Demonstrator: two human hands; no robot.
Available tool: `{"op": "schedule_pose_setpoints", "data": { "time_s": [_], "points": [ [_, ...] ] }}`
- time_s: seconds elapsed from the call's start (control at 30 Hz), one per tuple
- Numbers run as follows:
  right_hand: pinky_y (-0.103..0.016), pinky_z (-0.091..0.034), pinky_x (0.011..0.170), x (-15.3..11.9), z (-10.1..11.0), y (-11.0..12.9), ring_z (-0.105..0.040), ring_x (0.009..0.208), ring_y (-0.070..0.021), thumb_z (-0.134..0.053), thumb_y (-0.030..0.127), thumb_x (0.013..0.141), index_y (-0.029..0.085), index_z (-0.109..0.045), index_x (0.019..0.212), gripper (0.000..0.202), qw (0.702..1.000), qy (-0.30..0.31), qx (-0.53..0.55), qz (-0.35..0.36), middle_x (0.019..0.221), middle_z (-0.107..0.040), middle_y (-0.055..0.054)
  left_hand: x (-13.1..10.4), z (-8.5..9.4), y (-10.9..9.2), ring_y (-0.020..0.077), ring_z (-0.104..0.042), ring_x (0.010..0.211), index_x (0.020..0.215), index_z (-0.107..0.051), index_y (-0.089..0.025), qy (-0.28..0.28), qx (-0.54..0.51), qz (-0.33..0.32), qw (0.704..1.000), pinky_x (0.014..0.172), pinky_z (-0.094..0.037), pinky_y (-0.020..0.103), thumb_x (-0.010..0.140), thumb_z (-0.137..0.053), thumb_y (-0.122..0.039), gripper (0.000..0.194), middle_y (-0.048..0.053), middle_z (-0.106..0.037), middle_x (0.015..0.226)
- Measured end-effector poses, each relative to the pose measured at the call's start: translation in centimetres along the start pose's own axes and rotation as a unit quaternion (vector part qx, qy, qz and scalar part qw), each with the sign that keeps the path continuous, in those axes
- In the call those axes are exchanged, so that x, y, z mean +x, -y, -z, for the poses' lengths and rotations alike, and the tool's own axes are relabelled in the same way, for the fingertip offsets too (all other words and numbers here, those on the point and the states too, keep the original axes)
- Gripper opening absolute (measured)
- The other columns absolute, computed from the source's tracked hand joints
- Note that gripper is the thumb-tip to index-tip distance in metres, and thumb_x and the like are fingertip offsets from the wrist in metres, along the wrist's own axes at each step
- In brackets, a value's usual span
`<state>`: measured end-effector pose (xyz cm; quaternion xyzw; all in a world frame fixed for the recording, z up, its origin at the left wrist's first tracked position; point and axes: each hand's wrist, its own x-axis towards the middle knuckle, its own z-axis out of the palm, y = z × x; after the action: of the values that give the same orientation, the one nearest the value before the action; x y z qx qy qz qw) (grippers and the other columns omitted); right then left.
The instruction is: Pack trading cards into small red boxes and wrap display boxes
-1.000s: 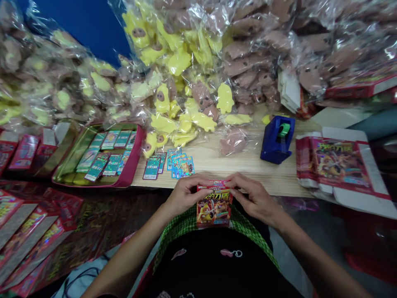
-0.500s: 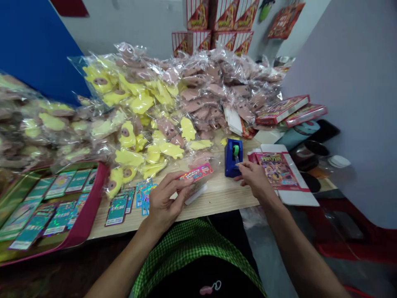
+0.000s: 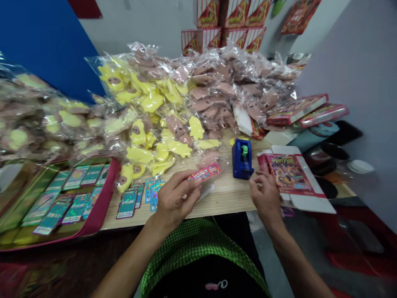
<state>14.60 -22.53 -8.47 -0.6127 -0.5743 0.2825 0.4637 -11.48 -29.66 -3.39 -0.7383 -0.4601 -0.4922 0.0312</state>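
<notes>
My left hand (image 3: 177,194) grips a small pink-and-red printed packet (image 3: 205,171) above the wooden table, thumb and fingers closed on its left end. A pale, blurred edge shows below the packet. To the right, my right hand (image 3: 265,194) is closed, with fingers curled and smeared by motion; whatever it pinches is too small to make out. Just up and left of it stands a blue tape dispenser (image 3: 242,161) with a green roll. Beside the right hand lies a flattened red-and-white printed box (image 3: 290,174), partly behind the fingers.
Bagged yellow and brown plush pieces (image 3: 173,99) are heaped along the back. A pink-rimmed tray (image 3: 107,198) of cards sits at left, with loose cards (image 3: 127,203) beside it. Red boxes (image 3: 297,108) lie at right; more boxes (image 3: 232,39) are stacked behind the heap.
My right hand has moved from the tape dispenser's front down and right, toward the flattened box. The left hand still holds the packet. The whole view has shifted slightly.
</notes>
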Motion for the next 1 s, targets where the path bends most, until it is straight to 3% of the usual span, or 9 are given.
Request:
{"op": "schedule_pose_setpoints", "data": {
  "time_s": [0.07, 0.17, 0.23, 0.3, 0.37, 0.47, 0.67, 0.83, 1.0],
  "points": [
    [-0.040, -0.055, 0.082, -1.0, 0.7, 2.4, -0.066, 0.092, -0.0252, -0.065, 0.046, 0.086, 0.022, -0.064, 0.076, 0.026, 0.998, 0.017, -0.028, 0.054, 0.094, -0.069, -0.009, 0.1, 0.1, -0.2, 0.0182, -0.076, 0.099, 0.101, -0.071, -0.014, 0.007, 0.002, 0.004, 1.000, 0.078, -0.067, 0.030, 0.094, -0.067, -0.012, 0.008, 0.013, -0.076, 0.114],
    [-0.029, -0.051, 0.063, -2.5, 0.6, 6.3, -0.062, 0.064, -0.0158, -0.060, 0.035, 0.096, 0.022, -0.070, 0.088, 0.018, 0.981, 0.157, 0.054, 0.102, 0.073, -0.067, -0.001, 0.2, 0.1, -0.4, 0.0177, -0.077, 0.096, 0.100, -0.071, -0.014, 0.007, 0.012, 0.000, 1.000, 0.079, -0.067, 0.031, 0.095, -0.066, -0.014, 0.007, 0.012, -0.078, 0.112],
    [-0.025, -0.050, 0.056, -3.2, -0.1, 8.4, -0.060, 0.057, -0.0134, -0.063, 0.032, 0.096, 0.023, -0.073, 0.098, 0.014, 0.953, 0.245, 0.160, 0.079, 0.068, -0.067, 0.002, 0.1, 0.1, -0.5, 0.0175, -0.077, 0.095, 0.100, -0.071, -0.015, 0.000, 0.018, -0.004, 1.000, 0.079, -0.067, 0.030, 0.095, -0.066, -0.013, 0.007, 0.012, -0.079, 0.111],
    [-0.024, -0.051, 0.053, -3.5, -1.3, 9.8, -0.059, 0.054, -0.0131, -0.064, 0.031, 0.095, 0.023, -0.070, 0.123, 0.029, 0.922, 0.306, 0.235, 0.036, 0.065, -0.067, 0.003, 0.0, 0.0, -0.6, 0.0171, -0.077, 0.095, 0.101, -0.069, -0.015, -0.002, 0.012, 0.003, 1.000, 0.080, -0.066, 0.029, 0.094, -0.067, -0.012, 0.008, 0.011, -0.079, 0.109],
    [-0.025, -0.052, 0.053, -3.5, -2.5, 10.6, -0.059, 0.053, -0.0139, -0.065, 0.031, 0.094, 0.022, -0.052, 0.151, 0.059, 0.901, 0.336, 0.272, -0.001, 0.063, -0.068, 0.004, -0.2, -0.1, -0.6, 0.0169, -0.077, 0.094, 0.106, -0.066, -0.017, -0.007, 0.007, 0.023, 1.000, 0.079, -0.066, 0.028, 0.093, -0.067, -0.012, 0.014, 0.009, -0.079, 0.107],
    [-0.027, -0.053, 0.053, -3.4, -3.9, 10.9, -0.060, 0.052, -0.0150, -0.067, 0.034, 0.092, 0.017, -0.031, 0.164, 0.082, 0.893, 0.342, 0.290, -0.025, 0.062, -0.067, 0.004, -0.3, -0.2, -0.5, 0.0174, -0.077, 0.093, 0.115, -0.062, -0.018, -0.019, 0.009, 0.031, 0.999, 0.080, -0.066, 0.029, 0.093, -0.068, -0.013, 0.024, 0.008, -0.079, 0.104],
    [-0.029, -0.055, 0.053, -3.5, -5.0, 10.5, -0.062, 0.053, -0.0162, -0.068, 0.037, 0.090, 0.011, -0.025, 0.163, 0.088, 0.897, 0.330, 0.291, -0.032, 0.060, -0.064, 0.006, 0.2, 0.4, -0.4, 0.0170, -0.073, 0.103, 0.113, -0.068, -0.015, 0.040, -0.024, 0.010, 0.999, 0.086, -0.064, 0.030, 0.098, -0.062, -0.011, 0.017, 0.011, -0.074, 0.113],
    [-0.028, -0.054, 0.052, -4.0, -5.6, 9.7, -0.060, 0.052, -0.0155, -0.065, 0.037, 0.091, 0.014, -0.007, 0.166, 0.097, 0.915, 0.309, 0.259, -0.025, 0.065, -0.063, 0.007, 0.6, 0.9, -0.3, 0.0163, -0.071, 0.110, 0.126, -0.068, -0.017, 0.064, -0.082, 0.038, 0.994, 0.092, -0.062, 0.032, 0.097, -0.061, -0.008, 0.031, 0.011, -0.072, 0.120],
    [-0.027, -0.048, 0.046, -3.4, -4.8, 9.0, -0.057, 0.048, -0.0151, -0.066, 0.039, 0.088, 0.016, -0.003, 0.166, 0.103, 0.922, 0.310, 0.230, -0.040, 0.068, -0.064, 0.005, 0.1, 1.2, -0.8, 0.0175, -0.071, 0.105, 0.119, -0.071, -0.021, 0.017, -0.078, 0.093, 0.992, 0.087, -0.062, 0.032, 0.096, -0.062, -0.010, 0.027, 0.009, -0.072, 0.116]
  ]
}}
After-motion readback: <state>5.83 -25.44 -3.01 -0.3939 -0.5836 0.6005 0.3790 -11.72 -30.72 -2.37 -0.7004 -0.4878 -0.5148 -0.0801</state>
